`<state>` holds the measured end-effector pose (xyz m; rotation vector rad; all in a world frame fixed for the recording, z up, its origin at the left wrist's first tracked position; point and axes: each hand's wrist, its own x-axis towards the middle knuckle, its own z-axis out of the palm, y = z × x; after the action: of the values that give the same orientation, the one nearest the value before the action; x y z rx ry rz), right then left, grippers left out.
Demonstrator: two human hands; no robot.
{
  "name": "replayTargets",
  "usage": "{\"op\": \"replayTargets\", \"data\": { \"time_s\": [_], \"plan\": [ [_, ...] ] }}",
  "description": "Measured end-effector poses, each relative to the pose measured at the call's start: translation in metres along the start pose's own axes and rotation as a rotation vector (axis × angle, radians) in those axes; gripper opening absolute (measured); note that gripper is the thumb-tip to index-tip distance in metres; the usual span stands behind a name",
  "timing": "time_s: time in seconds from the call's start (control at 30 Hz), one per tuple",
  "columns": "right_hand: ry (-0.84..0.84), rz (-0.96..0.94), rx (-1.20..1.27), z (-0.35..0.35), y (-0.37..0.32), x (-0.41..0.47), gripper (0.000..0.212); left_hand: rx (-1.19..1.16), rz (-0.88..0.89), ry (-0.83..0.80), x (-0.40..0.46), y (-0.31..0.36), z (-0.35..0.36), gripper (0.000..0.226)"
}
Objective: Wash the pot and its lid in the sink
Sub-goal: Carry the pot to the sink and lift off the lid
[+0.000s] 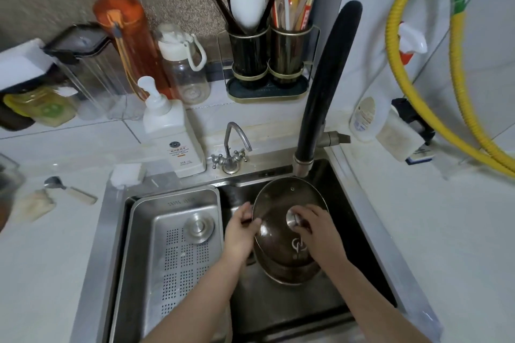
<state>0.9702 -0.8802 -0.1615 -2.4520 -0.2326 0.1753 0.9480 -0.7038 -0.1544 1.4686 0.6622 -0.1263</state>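
Observation:
A round glass lid (278, 203) with a metal rim is held tilted in the steel sink (362, 220), under the black faucet (326, 86). My left hand (241, 228) pinches the lid's left rim. My right hand (313, 227) is closed around the metal knob at the lid's middle. Below the lid, the pot (292, 276) shows only as a dark curved rim; most of it is hidden. No water stream is visible from the faucet.
A perforated steel drain tray (156, 231) with a round sink plug (199, 227) fills the sink's left half. Behind stand a small tap (232, 147), a white pump bottle (170, 131), a sponge (128, 174), bottles and a chopstick holder (270, 64). A yellow hose (457, 69) hangs right.

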Motion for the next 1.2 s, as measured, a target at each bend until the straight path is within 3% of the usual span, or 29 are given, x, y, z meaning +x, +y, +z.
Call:
{"op": "replayTargets", "data": {
  "time_s": [0.07,0.27,0.4,0.8,0.9,1.07,1.2],
  "plan": [
    [0.031,-0.026,0.015,-0.013,-0.002,0.001,0.039,-0.096,-0.042,-0.037,-0.002,0.011,-0.003,0.058],
    [0.028,-0.112,0.067,-0.050,-0.010,0.003,0.040,-0.279,-0.034,-0.132,-0.016,0.047,0.006,0.033],
    [0.059,-0.104,0.072,-0.075,-0.009,0.005,0.042,-0.347,-0.021,-0.145,-0.028,0.068,0.025,0.034],
    [0.128,-0.048,-0.084,-0.148,0.064,0.020,0.040,-0.213,-0.111,-0.218,-0.034,0.064,0.142,0.042],
    [0.120,0.081,-0.017,-0.158,0.077,0.018,0.032,-0.139,-0.129,-0.194,-0.030,0.057,0.164,0.042],
    [0.144,0.122,-0.007,-0.165,0.106,0.021,0.013,-0.076,-0.175,-0.163,-0.027,0.047,0.196,0.040],
    [0.166,0.116,-0.062,-0.166,0.124,0.026,0.019,0.019,-0.196,-0.144,-0.023,0.036,0.216,0.028]
  ]
}}
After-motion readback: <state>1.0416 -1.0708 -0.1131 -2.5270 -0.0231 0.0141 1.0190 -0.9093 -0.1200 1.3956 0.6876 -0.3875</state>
